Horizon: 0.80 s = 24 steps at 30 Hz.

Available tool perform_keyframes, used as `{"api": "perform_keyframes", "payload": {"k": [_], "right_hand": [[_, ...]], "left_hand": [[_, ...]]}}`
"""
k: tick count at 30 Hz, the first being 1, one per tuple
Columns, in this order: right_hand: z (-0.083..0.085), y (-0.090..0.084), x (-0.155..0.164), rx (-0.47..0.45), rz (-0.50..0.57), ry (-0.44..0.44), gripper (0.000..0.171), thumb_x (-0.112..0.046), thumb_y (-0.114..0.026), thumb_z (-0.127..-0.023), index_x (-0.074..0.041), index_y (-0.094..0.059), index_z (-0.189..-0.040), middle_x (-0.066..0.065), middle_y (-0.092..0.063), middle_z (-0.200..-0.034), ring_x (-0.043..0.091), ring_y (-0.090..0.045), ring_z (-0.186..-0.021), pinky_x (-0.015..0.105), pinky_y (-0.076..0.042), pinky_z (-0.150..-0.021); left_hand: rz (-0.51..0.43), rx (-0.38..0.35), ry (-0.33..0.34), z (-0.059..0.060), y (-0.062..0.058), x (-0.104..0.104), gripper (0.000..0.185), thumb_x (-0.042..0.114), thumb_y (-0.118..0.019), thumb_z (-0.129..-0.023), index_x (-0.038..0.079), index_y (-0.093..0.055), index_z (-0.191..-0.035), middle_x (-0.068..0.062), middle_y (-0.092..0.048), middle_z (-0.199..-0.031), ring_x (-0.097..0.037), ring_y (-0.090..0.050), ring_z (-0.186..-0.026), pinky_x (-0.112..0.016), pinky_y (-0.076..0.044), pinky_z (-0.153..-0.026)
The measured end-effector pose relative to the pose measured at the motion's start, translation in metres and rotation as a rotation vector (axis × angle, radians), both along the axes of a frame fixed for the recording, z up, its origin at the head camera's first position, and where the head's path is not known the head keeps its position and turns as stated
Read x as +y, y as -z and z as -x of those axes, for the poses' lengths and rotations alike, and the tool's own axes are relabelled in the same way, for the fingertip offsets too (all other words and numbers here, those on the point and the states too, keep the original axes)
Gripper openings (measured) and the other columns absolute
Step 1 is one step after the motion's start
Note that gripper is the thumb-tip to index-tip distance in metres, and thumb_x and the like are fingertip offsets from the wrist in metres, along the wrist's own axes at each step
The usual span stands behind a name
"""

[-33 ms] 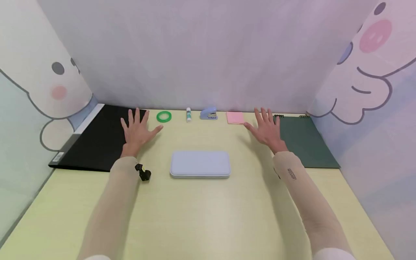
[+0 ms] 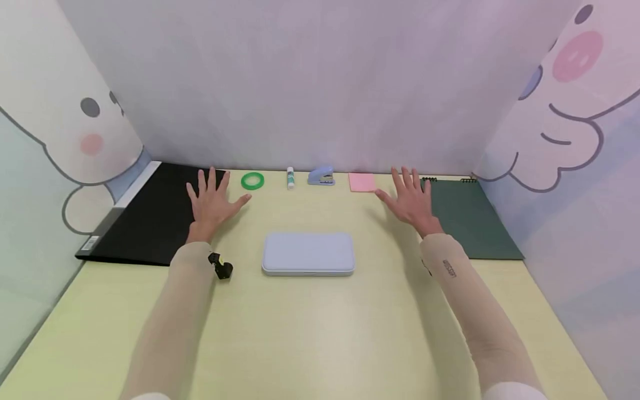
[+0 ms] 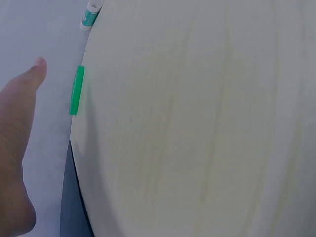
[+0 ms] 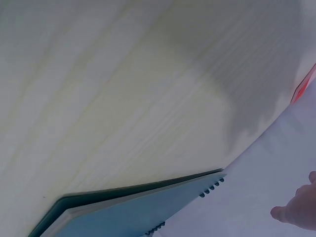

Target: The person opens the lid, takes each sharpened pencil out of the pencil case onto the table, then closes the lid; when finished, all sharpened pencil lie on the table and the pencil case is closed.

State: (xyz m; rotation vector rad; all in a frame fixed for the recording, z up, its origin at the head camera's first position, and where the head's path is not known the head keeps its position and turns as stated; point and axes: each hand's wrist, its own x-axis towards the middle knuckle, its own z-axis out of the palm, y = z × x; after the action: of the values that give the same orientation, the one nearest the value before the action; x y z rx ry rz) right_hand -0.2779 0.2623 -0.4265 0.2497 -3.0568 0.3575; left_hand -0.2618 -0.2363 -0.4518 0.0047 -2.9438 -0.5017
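1. Two hands lie flat on the counter, fingers spread; each grip is released and grasps nothing.
2. Left hand: palm down, its outer edge and fingers resting on the black folder. The green tape ring lies just beyond the thumb, apart from it.
3. Right hand: palm down, its outer edge at the border of the dark green spiral notebook. The pink sticky notes lie just beyond the thumb side.
4. Between the two grips, nearer the wrists, lies the closed pale blue case, untouched.
5. Beyond the case, between the tape ring and the sticky notes, lie a glue stick and a blue stapler.
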Motion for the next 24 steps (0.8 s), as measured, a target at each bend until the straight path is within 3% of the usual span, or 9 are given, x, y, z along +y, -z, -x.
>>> {"api": "perform_keyframes", "payload": {"k": [15,18,24], "right_hand": [[-0.006,-0.009,-0.003,0.009,0.047,0.000,0.092,-0.076,-0.030,-0.094,-0.018,-0.006,-0.162,0.015,-0.001,-0.169,0.037,0.007,-0.155,0.067,0.001,-0.117],[-0.005,-0.012,-0.006,0.035,0.075,-0.029,0.092,-0.075,-0.032,-0.095,-0.017,-0.006,-0.162,0.015,-0.003,-0.169,0.037,0.005,-0.156,0.066,-0.002,-0.118],[-0.009,-0.018,-0.016,-0.007,0.168,-0.097,0.093,-0.072,-0.038,-0.095,-0.017,-0.005,-0.162,0.012,-0.001,-0.169,0.035,0.002,-0.156,0.067,-0.005,-0.118]], "left_hand": [[-0.042,-0.003,0.009,-0.001,-0.007,0.004,0.094,0.072,-0.051,-0.088,0.019,-0.021,-0.160,-0.020,-0.005,-0.167,-0.039,0.012,-0.154,-0.066,0.012,-0.115],[-0.069,-0.006,0.010,-0.005,-0.006,0.002,0.095,0.073,-0.051,-0.088,0.018,-0.023,-0.160,-0.022,-0.006,-0.167,-0.040,0.011,-0.154,-0.068,0.010,-0.115],[-0.141,-0.058,0.062,-0.016,-0.008,0.006,0.094,0.073,-0.049,-0.089,0.016,-0.023,-0.159,-0.021,-0.001,-0.167,-0.043,0.010,-0.153,-0.070,0.005,-0.115]]}}
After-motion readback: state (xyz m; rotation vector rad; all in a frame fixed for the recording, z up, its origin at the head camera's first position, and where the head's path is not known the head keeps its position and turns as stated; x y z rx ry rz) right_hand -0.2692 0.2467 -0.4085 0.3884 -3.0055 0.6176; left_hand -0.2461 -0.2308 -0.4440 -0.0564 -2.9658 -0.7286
